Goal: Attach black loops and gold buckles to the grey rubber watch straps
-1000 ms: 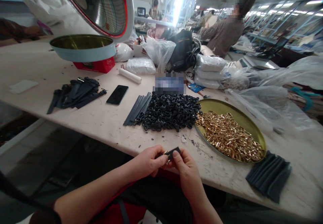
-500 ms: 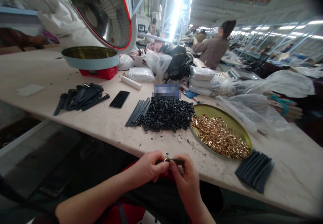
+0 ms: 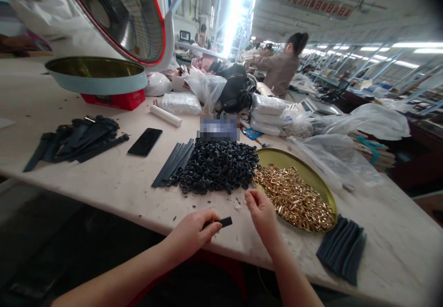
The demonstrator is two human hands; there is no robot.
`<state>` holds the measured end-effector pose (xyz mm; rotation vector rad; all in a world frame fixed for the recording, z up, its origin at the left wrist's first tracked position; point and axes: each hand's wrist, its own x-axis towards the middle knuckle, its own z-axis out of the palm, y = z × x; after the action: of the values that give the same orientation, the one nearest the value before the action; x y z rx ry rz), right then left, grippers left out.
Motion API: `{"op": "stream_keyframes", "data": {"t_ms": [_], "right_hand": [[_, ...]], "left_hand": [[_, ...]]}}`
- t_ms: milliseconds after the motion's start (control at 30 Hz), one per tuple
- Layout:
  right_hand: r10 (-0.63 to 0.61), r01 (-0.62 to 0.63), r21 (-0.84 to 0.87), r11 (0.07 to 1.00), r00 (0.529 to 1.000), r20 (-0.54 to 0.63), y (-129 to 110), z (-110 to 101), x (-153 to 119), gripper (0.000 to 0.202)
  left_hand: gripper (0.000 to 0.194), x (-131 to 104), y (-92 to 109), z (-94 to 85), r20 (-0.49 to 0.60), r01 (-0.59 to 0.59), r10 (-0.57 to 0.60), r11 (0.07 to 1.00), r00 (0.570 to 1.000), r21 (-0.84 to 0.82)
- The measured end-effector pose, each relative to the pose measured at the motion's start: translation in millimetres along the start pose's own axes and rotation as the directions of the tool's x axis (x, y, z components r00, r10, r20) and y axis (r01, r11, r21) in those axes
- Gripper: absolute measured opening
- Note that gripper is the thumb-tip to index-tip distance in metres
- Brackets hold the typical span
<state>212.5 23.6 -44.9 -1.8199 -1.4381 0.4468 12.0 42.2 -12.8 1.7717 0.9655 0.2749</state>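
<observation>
Left hand [image 3: 200,227] grips black strip [image 3: 226,221] between thumb and fingers, free end pointing right, over near table [image 3: 131,182] edge. Right hand [image 3: 262,215] apart from strip, between loop pile [image 3: 221,166] and tray [image 3: 308,168] of gold clips [image 3: 294,198]; fingertips bunched, cannot tell if anything pinched. Good handling, judged: firm thumb pressure, strip end flat and exposed, left wrist steady. Right fingertips best light, clear of loops and tray rim; spills likely if bumped.
</observation>
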Motion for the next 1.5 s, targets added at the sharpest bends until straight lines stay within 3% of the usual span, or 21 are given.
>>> {"op": "stream_keyframes", "data": {"t_ms": [67,167,300,367,433,500,567,767,833,1033,1200,1300,1500], "right_hand": [[-0.018,0.013,-0.119,0.993,0.999,-0.036,17,-3,32,0.016],[-0.020,0.020,-0.143,0.989,1.000,0.003,31,0,59,0.003],[0.000,0.006,-0.098,0.995,0.999,0.052,28,3,52,0.005],[0.064,-0.078,0.108,0.991,0.990,0.128,18,2,36,0.014],[0.148,-0.252,0.438,0.863,0.955,0.258,4,3,17,0.025],[0.190,-0.407,0.664,0.627,0.907,0.377,-10,4,0,0.031],[0.217,-0.461,0.732,0.503,0.886,0.409,-21,8,-14,0.031],[0.281,-0.532,0.760,0.373,0.846,0.454,-33,17,-39,0.036],[0.282,-0.542,0.747,0.385,0.840,0.464,-34,18,-47,0.038],[0.275,-0.412,0.695,0.590,0.911,0.306,-45,14,-77,0.048],[0.229,-0.425,0.703,0.571,0.904,0.361,-48,10,-94,0.044],[0.163,-0.415,0.692,0.590,0.902,0.401,-48,12,-97,0.039],[0.228,-0.373,0.719,0.586,0.928,0.295,-49,20,-94,0.031]], "left_hand": [[0.025,11,-1,-1.3,0.001,0.052,-0.052,0.997,0.999,-0.062],[0.024,25,-3,-2.5,0.030,0.104,-0.100,0.981,0.995,-0.162],[0.025,35,-4,-2.8,-0.005,0.116,-0.121,0.967,0.993,-0.228],[0.025,37,-5,-2.3,-0.054,0.093,-0.109,0.965,0.993,-0.247],[0.026,37,-4,-1.0,-0.118,0.067,-0.103,0.959,0.988,-0.276],[0.026,36,-4,1.3,-0.165,0.049,-0.103,0.952,0.981,-0.301],[0.026,32,-3,4.2,-0.180,0.033,-0.090,0.954,0.980,-0.299],[0.027,5,-3,11.4,-0.134,-0.025,0.009,0.993,0.991,-0.119],[0.026,-4,-3,12.8,-0.132,-0.038,0.034,0.999,0.991,-0.025],[0.025,-24,-2,16.7,-0.178,-0.029,0.049,0.993,0.983,0.112],[0.026,-39,2,18.3,-0.067,-0.087,0.093,0.992,0.993,0.089],[0.025,-44,5,19.0,-0.060,-0.122,0.131,0.983,0.990,0.139],[0.022,-49,8,21.1,-0.109,-0.166,0.170,0.985,0.979,0.042]]}}
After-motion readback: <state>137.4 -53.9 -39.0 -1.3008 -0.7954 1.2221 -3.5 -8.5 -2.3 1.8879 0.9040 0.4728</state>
